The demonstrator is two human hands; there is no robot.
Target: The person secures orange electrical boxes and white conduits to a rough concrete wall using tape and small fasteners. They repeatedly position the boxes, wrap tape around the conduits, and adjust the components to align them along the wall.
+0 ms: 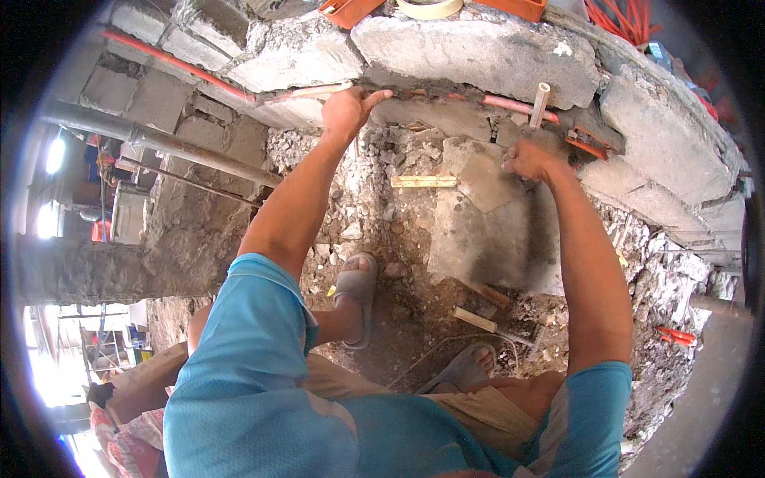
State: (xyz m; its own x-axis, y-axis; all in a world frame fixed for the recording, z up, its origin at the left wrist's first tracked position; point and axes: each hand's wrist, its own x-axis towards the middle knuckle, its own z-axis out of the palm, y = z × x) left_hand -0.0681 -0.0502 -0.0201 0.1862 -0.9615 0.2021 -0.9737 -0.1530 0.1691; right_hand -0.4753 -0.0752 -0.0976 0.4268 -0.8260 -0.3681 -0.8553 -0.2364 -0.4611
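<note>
My left hand (344, 114) is at the groove in the broken block wall (478, 52), fingers curled and thumb stretched to the right. A pale strip (319, 90) runs up to its knuckles; whether the fingers grip it is hidden. My right hand (532, 160) is closed, with fingertips pinched together low by the wall, above a grey, dusty sheet (478, 243). Anything in that pinch is too small to make out. Orange-red conduit (518, 106) lies along the groove between my hands, and a short pale piece (540, 105) stands upright across it.
An orange box (590, 143) is set in the wall at right. Wooden pieces (424, 182) and rubble (339, 231) lie on the ground by my sandalled feet. A metal pipe (167, 143) crosses at left. Orange boxes (349, 11) and a tape roll (430, 9) sit on top of the wall.
</note>
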